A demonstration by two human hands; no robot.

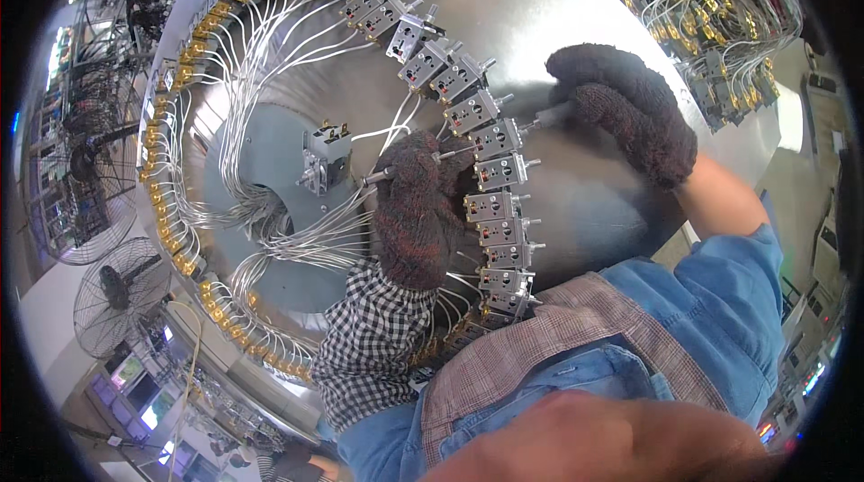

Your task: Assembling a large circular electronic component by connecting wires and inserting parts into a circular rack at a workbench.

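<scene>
Metal surface (576, 203), caged fan (115, 288), gloved hands (418, 221) at wired boxes (500, 172)

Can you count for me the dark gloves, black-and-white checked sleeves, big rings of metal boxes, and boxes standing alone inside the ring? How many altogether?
Dark gloves, the left glove and right glove: 2
Black-and-white checked sleeve: 1
Big ring of metal boxes: 1
Box standing alone inside the ring: 1
Total: 5

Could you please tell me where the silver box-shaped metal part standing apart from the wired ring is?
In the head view, the silver part sits left of centre, over the blue-grey round plate, just left of the dark-gloved left hand.
</scene>
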